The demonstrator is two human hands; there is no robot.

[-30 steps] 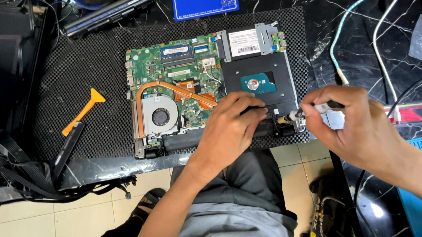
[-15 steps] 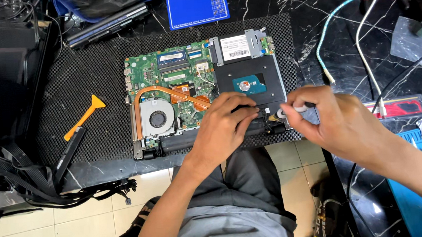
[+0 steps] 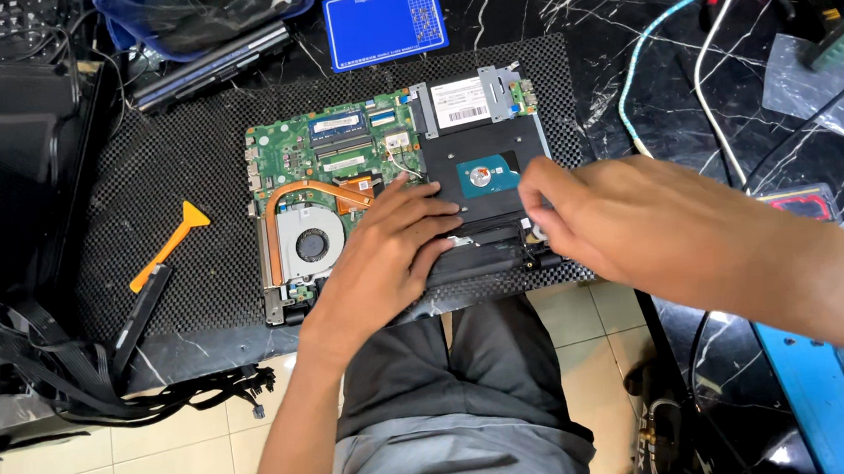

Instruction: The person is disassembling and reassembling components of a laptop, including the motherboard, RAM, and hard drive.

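From the head camera, the left hand (image 3: pixel 398 254) lay flat, fingers spread, pressing on the laptop board (image 3: pixel 338 188) beside the black drive (image 3: pixel 486 177). The right hand (image 3: pixel 632 225) was curled at the drive's right edge; I could not tell if it held anything. Steady, gentle pressing would work best here. Everything sat on a black mat (image 3: pixel 166 167) on the dark marble bench (image 3: pixel 626 20), with an orange tool (image 3: pixel 170 245) and cables (image 3: pixel 669 57) around.
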